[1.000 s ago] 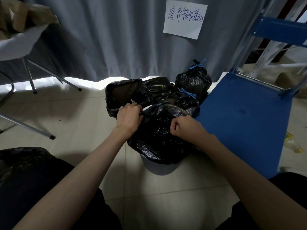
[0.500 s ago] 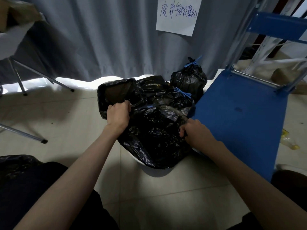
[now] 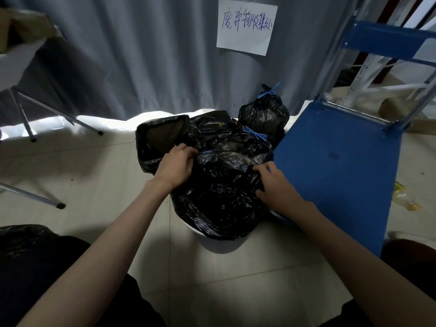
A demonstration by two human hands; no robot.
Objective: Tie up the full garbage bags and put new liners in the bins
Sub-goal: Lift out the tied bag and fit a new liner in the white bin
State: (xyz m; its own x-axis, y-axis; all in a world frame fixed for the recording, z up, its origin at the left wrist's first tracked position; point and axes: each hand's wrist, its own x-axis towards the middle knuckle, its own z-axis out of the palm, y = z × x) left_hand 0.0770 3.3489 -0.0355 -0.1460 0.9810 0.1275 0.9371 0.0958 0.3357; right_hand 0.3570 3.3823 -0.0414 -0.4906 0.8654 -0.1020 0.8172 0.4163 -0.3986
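Note:
A black garbage bag (image 3: 221, 197) fills a white bin (image 3: 219, 241), only the bin's lower rim showing under the plastic. My left hand (image 3: 175, 165) grips the bag's top edge on the left, near its blue drawstring (image 3: 207, 151). On the bag's right edge, my right hand (image 3: 274, 185) pinches the plastic with curled fingers. Behind it stands a second bin with an open black liner (image 3: 162, 138). Two tied bags with blue strings, one (image 3: 264, 114) at the back and one (image 3: 250, 142) nearer, sit by the curtain.
A blue folding chair (image 3: 337, 166) stands close on the right, touching the bag. Metal table legs (image 3: 33, 197) cross the floor at left. A grey curtain (image 3: 141, 55) with a paper sign (image 3: 246, 27) hangs behind. Another black bag (image 3: 21, 237) lies by my left knee.
My left hand stayed on the bag's left edge. The right hand shifted outward to the bag's right edge and keeps gripping there.

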